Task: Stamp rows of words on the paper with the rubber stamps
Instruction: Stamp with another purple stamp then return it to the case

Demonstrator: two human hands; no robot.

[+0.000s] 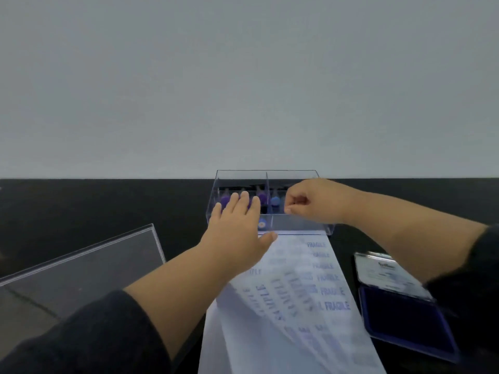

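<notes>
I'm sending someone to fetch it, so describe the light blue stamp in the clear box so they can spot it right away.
Start at the clear plastic box at the far end of the stamped paper, against the wall. Look just right of its centre divider, beside the curled fingers of the right hand. The light blue stamp stands there; the knobs near the left hand are purple, this one pale blue.

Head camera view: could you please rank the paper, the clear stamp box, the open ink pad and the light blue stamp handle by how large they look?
1. paper
2. clear stamp box and open ink pad: look similar, and the pad sits nearer the camera, so I won't rank them
3. light blue stamp handle
</notes>
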